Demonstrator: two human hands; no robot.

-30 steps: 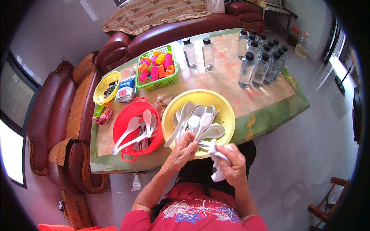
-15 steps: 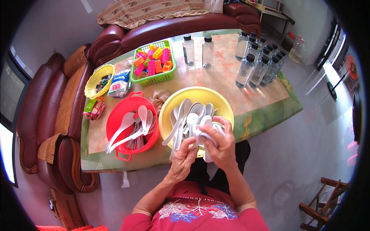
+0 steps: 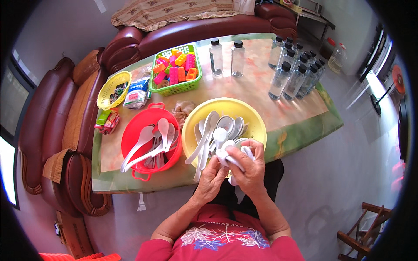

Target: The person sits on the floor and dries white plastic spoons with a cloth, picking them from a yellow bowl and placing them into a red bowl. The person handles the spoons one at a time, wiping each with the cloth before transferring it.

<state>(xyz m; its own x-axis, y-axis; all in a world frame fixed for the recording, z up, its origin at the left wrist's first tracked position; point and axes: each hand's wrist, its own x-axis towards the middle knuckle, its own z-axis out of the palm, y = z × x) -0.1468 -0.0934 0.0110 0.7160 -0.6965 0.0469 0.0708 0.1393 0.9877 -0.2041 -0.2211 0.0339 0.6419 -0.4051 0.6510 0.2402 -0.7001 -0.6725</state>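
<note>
Over the near rim of a yellow basin, both my hands are closed around white pieces. My right hand grips a white spoon; another pale, curved piece shows between its fingers, and I cannot make out whether it is a spoon or a cloth. My left hand pinches the near end of the same white bundle, its fingertips partly hidden. Several white spoons lie in the basin, some handles jutting over its near left rim. Beside it on the left, a red basin holds more white and greyish spoons.
Behind the basins stand a green basket of colourful toy bricks, a yellow basket and a white-and-blue packet. Two clear bottles with black caps stand mid-table, several more bottles at the right. A crumpled brown cloth lies between the basins.
My hands have drawn slightly closer together around the white pieces, and the right hand has turned a little. The whole view has shifted slightly; the basins stay where they were.
</note>
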